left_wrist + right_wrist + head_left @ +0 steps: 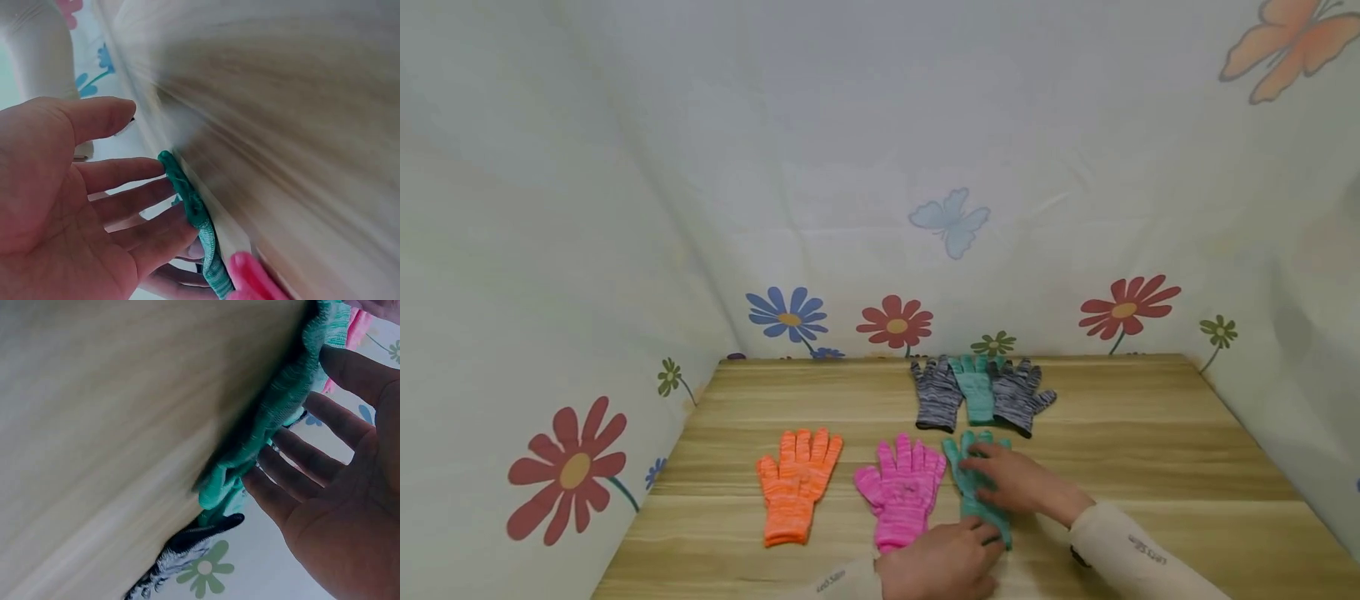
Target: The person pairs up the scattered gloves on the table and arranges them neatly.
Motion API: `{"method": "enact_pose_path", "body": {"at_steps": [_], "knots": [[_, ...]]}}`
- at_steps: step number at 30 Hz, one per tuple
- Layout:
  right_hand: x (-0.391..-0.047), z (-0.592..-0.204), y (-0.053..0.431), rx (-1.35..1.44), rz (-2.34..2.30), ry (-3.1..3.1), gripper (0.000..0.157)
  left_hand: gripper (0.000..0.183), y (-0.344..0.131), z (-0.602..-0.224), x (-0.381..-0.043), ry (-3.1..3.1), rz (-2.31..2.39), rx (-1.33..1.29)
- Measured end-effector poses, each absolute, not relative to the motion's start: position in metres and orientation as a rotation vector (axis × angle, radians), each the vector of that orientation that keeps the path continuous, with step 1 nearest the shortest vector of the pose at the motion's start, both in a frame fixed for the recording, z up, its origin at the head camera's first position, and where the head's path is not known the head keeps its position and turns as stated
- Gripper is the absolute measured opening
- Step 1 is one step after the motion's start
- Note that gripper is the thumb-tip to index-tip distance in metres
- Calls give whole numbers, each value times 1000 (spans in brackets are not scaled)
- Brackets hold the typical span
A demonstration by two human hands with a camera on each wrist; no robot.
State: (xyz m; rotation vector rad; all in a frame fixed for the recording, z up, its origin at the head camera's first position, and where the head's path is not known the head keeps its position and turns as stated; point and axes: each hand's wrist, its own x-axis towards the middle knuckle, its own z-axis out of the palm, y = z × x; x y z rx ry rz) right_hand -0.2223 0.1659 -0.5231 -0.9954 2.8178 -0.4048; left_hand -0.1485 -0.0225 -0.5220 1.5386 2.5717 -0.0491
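Observation:
A green knit glove (968,487) lies flat on the wooden table, fingers pointing away from me. Over its middle rests my right hand (1022,479), with extended fingertips on the fabric. My left hand (940,562) is at the cuff end; in the left wrist view its nearly straight fingers touch the green fabric (190,203), thumb held apart. The right wrist view shows the right fingers along the glove's side (269,422). Both hands hide parts of this glove. Just left of it lies a pink glove (904,498), its cuff close to my left hand.
An orange glove (793,487) lies farther left. Toward the table's back edge, another green glove (976,390) sits between two dark grey gloves (937,396), overlapping them. A flower-printed curtain (850,208) encloses the wooden table (1150,450) at the back and sides.

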Motion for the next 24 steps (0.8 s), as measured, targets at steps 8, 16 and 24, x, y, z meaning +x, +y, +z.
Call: {"method": "enact_pose_path", "body": {"at_steps": [8,16,24], "knots": [[-207,-519,185,-989,-372,2849,46,42,-16,-526,-147,2608,-76,1594],[-205,-517,192,-1009,-442,2857,43,44,-15,-526,-144,2647,-138,1562],[-201,-511,205,-950,-475,2864,28,46,-16,-527,-140,2579,-141,1603]]}}
